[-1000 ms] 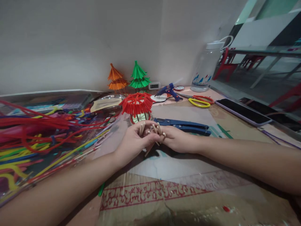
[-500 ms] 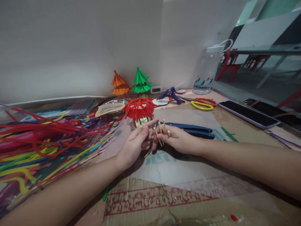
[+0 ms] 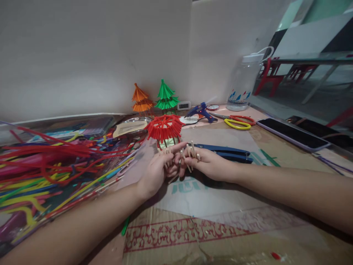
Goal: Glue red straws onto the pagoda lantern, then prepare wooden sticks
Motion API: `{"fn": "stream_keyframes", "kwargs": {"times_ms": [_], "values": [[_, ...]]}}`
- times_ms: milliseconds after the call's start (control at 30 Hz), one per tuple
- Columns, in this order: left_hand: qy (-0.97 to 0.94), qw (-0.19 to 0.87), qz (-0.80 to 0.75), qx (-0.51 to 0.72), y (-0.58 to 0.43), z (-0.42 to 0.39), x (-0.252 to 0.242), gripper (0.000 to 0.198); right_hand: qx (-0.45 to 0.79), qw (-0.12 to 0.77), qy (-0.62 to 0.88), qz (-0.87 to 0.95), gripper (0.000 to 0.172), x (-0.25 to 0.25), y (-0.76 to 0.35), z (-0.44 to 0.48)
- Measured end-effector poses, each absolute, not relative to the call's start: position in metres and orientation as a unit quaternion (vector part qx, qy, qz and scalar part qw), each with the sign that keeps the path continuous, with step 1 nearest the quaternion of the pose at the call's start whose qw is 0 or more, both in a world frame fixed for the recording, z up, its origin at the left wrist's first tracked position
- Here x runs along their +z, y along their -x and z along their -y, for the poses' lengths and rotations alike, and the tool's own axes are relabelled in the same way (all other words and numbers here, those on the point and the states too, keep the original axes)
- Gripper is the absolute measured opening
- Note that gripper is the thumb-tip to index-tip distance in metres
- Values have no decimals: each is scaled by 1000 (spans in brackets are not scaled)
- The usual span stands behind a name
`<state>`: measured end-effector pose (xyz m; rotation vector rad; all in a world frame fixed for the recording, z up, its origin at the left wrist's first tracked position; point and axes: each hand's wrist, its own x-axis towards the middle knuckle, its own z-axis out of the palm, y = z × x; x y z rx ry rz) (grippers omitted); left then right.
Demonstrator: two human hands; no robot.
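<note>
The left hand [image 3: 154, 170] and the right hand [image 3: 206, 160] are meeting above the surface [image 3: 234, 247], near the middle of the view. The fingers [image 3: 176, 147] of both hands are closing around short pale sticks [image 3: 192, 149], whose ends are projecting at differing angles. A group is showing between the left thumb and fingers, and another is standing up from the right grasp; overlapping fingers are hiding the exact number. One stick is pointing downward beneath the joined hands.

Directly behind the hands, a red-roofed model [image 3: 164, 127] is standing on thin dark legs. Further back, an orange tiered model [image 3: 141, 102] and a green tiered model [image 3: 166, 96] are standing near the wall [image 3: 82, 62], with a small digital display [image 3: 184, 106] sitting beside the green one. A blue hand tool [image 3: 224, 151] is lying just behind the right hand, partly hidden by it. A blue glue gun [image 3: 200, 110] is resting beyond that, and scissors [image 3: 237, 123] with yellow and red handles are lying to its right. A clear bottle [image 3: 239, 86] is standing behind the scissors; a phone [image 3: 292, 134] is lying to their right. Coloured fuzzy strips [image 3: 59, 150] are covering the left side.
</note>
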<state>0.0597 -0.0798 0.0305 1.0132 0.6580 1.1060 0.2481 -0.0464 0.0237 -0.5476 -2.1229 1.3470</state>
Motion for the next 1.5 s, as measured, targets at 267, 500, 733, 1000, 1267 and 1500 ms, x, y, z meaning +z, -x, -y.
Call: {"fn": "stream_keyframes", "kwargs": {"times_ms": [267,500,733,1000,1267,1500], "values": [[-451,666,-312,506,-62,77,32,49,582,321,173,727,18,21,-243,46],[-434,686,-309,495,-62,76,35,45,576,313,182,733,18,18,-245,43],[-459,687,-289,484,-61,76,28,46,603,305,190,712,16,18,-244,45],[-487,671,-261,495,-64,76,27,40,585,308,182,728,19,19,-245,44],[-501,650,-276,499,-65,77,26,42,567,307,191,740,20,19,-244,44],[-518,630,-289,502,-66,77,24,46,504,296,209,784,27,23,-247,45]]}}
